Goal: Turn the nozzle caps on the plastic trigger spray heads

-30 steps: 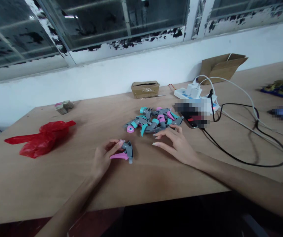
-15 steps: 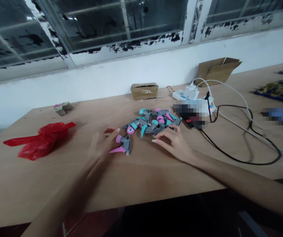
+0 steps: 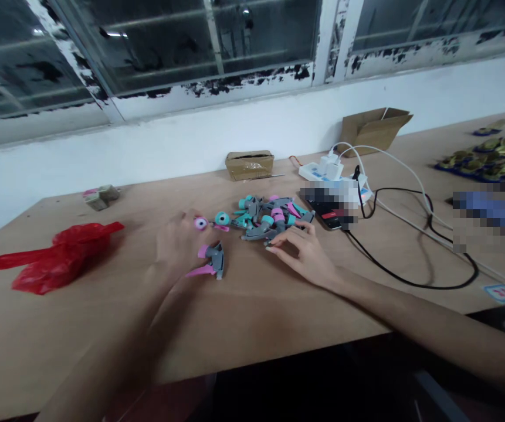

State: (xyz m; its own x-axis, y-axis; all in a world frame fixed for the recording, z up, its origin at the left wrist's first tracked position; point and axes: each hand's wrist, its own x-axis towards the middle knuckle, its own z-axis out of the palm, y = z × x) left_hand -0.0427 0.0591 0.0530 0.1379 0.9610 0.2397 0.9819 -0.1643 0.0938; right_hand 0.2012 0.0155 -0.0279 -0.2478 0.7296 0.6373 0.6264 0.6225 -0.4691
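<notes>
A heap of grey trigger sprayer heads (image 3: 256,230) with pink and teal collars lies mid-table. My left hand (image 3: 175,243), smeared by motion, is closed around a pink-collared sprayer head (image 3: 200,223) left of the heap. A teal-collared head (image 3: 222,218) is right beside it. Just below that hand, a separate grey head with a pink collar and pink trigger (image 3: 215,259) rests on the table. At the heap's right front edge is my right hand (image 3: 307,252), thumb and forefinger pinched at the small grey end of a sprayer head; its body is partly hidden by the fingers.
A red plastic bag (image 3: 65,255) lies at left. Behind the heap stands a small cardboard box (image 3: 250,165). To the right are a phone (image 3: 329,212), a power strip (image 3: 316,172), looping cables (image 3: 432,286) and an open carton (image 3: 373,132). Gold-coloured parts (image 3: 483,161) sit far right.
My left hand has moved up beside the heap and taken a pink-collared sprayer head, drawing it left. A teal-collared head now lies at the heap's left end. My right hand has barely moved.
</notes>
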